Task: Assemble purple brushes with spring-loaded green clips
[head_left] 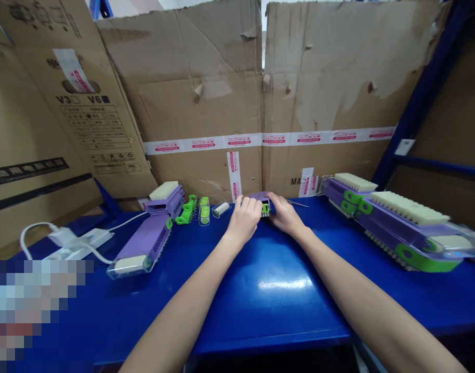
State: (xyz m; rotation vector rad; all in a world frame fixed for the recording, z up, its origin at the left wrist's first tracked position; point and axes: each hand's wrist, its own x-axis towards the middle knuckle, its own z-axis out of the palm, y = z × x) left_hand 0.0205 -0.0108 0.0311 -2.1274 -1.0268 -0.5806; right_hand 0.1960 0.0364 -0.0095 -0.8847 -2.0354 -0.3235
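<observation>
Both my hands meet at the far middle of the blue table. My left hand and my right hand are closed from either side on a small purple part with a green piece. My fingers cover most of that part. Left of my hands lie green clips, a green-and-clear piece and a small clear capsule.
A purple brush unit with white bristles lies at the left, near a white power strip with cable. Stacked purple-and-green brush units fill the right side. Cardboard walls stand behind. A thin metal pin lies by my right hand.
</observation>
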